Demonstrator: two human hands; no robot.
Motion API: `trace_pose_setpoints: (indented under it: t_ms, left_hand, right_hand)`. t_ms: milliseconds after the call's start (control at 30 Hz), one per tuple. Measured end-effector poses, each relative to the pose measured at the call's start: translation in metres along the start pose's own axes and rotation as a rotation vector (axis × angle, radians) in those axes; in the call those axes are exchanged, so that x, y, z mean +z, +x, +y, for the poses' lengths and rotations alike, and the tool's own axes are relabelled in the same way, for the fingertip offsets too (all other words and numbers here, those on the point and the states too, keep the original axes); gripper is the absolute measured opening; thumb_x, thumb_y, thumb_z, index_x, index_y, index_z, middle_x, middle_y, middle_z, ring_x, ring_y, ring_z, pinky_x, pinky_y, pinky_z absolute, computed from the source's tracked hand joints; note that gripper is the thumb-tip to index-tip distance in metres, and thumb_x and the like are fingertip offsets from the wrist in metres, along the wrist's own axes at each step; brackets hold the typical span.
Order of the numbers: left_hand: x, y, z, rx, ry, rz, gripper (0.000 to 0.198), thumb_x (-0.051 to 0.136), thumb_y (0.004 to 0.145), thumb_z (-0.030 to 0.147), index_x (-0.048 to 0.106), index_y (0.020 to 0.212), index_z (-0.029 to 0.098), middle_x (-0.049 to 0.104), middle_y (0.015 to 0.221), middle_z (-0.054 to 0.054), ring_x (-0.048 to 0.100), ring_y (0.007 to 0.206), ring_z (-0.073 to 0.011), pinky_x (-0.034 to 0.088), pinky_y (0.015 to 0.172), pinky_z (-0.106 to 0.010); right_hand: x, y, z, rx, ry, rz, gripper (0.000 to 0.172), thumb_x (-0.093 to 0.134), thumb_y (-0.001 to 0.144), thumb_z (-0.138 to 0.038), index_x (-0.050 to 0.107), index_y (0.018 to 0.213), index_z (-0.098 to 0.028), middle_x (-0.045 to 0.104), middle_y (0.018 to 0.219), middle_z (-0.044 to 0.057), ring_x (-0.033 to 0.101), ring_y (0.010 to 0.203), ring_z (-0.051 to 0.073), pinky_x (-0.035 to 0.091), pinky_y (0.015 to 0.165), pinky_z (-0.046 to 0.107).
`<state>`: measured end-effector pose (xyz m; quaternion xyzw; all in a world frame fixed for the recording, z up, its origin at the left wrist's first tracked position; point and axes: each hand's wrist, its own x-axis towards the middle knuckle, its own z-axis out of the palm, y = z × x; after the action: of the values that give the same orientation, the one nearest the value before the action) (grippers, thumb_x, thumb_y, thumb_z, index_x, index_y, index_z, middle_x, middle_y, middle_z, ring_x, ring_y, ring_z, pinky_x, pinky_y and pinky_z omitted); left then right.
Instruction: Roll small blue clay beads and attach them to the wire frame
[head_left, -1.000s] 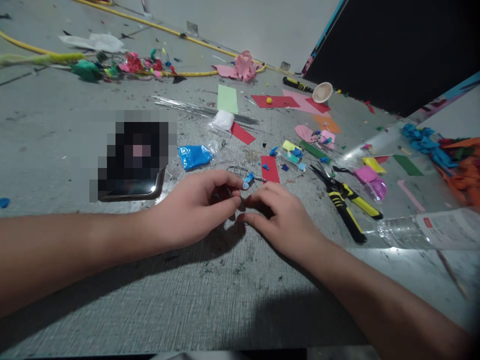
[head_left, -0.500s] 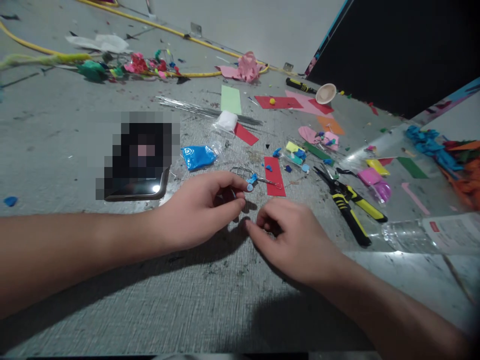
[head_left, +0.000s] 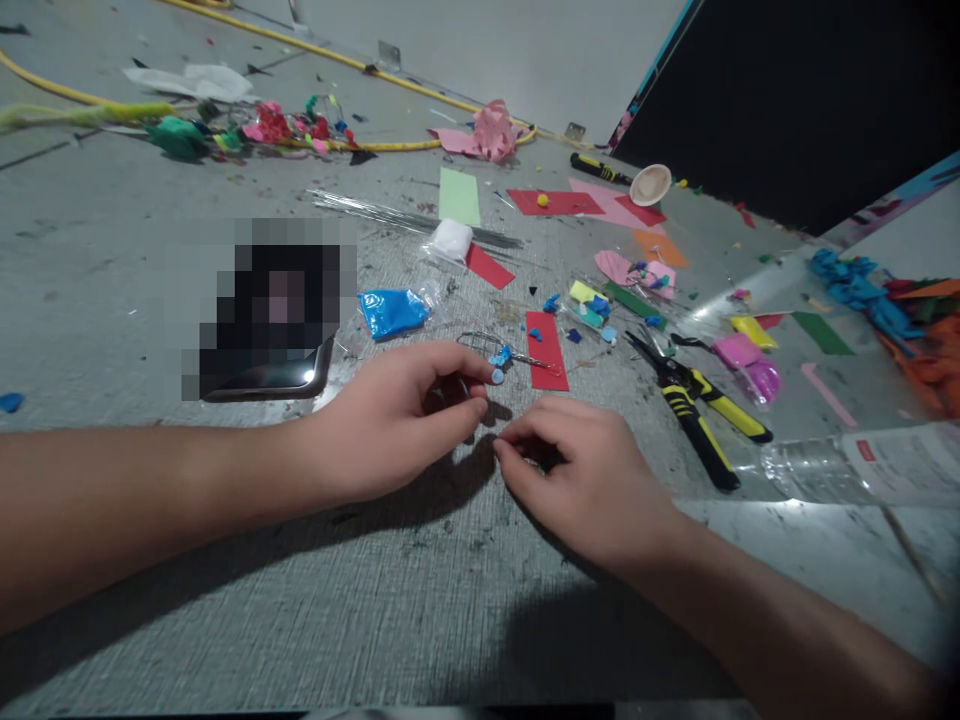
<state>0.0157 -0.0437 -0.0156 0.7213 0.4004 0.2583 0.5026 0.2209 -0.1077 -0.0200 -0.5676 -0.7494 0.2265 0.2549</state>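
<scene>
Right hand: in the head view, the right hand [head_left: 577, 460] has just drawn back from the left one, and in the last half second its thumb and forefinger have come together at the tips. Anything between them? I can't tell from here.
Left hand: barely shifted, the left hand [head_left: 409, 410] curls with its forefinger by the pale disc [head_left: 497, 377]. Gripped or merely touched, the view doesn't settle it.
Blue piece: here's the blue piece [head_left: 501, 356], just beyond that forefinger tip, beside the disc and by the twisted wire [head_left: 531, 361].
Wire: its hooked end, which the right hand partly covered a second ago, now shows across the red strip [head_left: 550, 345]. I'd read this as a break in close two-handed work, the left steadying, the right at its own small job.
Room: tight ahead, with the blue packet [head_left: 394, 314] and phone [head_left: 304, 375] beyond the left wrist, the cutters [head_left: 697, 435] right of the right hand, and the bottle [head_left: 892, 465] farther out. Most space lies on the table [head_left: 420, 620] towards its near edge.
</scene>
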Motion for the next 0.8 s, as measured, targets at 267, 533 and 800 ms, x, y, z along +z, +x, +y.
trace_pose_setpoints:
  t_ms: [267,533,800]
  left_hand:
    - [0.000,0.001,0.003,0.018,0.011,-0.059,0.015,0.067,0.092,0.028,0.073,0.101,0.019,0.069,0.079,-0.003,0.063,0.071,-0.0185,0.050,0.062,-0.030]
    - [0.000,0.002,0.004,0.040,0.030,-0.083,0.013,0.067,0.091,0.027,0.074,0.097,0.019,0.067,0.077,-0.002,0.062,0.069,-0.0189,0.050,0.061,-0.031]
    - [-0.001,0.001,0.002,0.067,0.046,-0.096,0.010,0.066,0.091,0.027,0.072,0.092,0.019,0.068,0.080,-0.002,0.062,0.071,-0.0184,0.049,0.064,-0.031]
  right_hand:
    - [-0.002,0.012,0.001,0.198,0.489,0.313,0.008,0.078,0.087,-0.027,0.078,0.080,-0.022,0.077,0.073,0.001,0.067,0.063,0.015,0.054,0.057,0.028]
    - [0.002,0.012,0.003,0.249,0.605,0.273,0.008,0.082,0.086,-0.028,0.080,0.081,-0.022,0.075,0.069,-0.001,0.067,0.062,0.015,0.057,0.059,0.028]
    - [0.004,0.012,0.004,0.338,0.707,0.223,0.009,0.083,0.085,-0.031,0.082,0.083,-0.023,0.071,0.068,-0.002,0.067,0.066,0.016,0.059,0.066,0.031]
